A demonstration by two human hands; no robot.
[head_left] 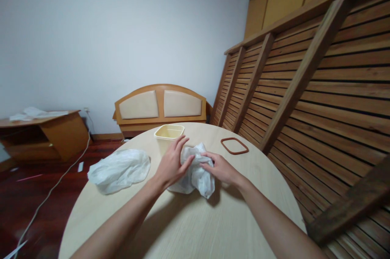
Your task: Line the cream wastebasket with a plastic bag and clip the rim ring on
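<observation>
Two bare hands meet over a round, pale surface (pixel 195 230). Right hand (pixel 224 168) grips a crumpled white bag (pixel 204 183), thumb and fingers closed on the plastic. Left hand (pixel 173 163) is open, fingers extended, thumb over the bag's near side; whether it presses there, cannot tell. Bag sits between the hands, nearer the person than a pale yellow bin (pixel 162 145), which stands upright behind the left hand. Second white bag (pixel 122 169) lies flattened at left; brown square ring (pixel 240 153) lies flat beyond the right hand.
</observation>
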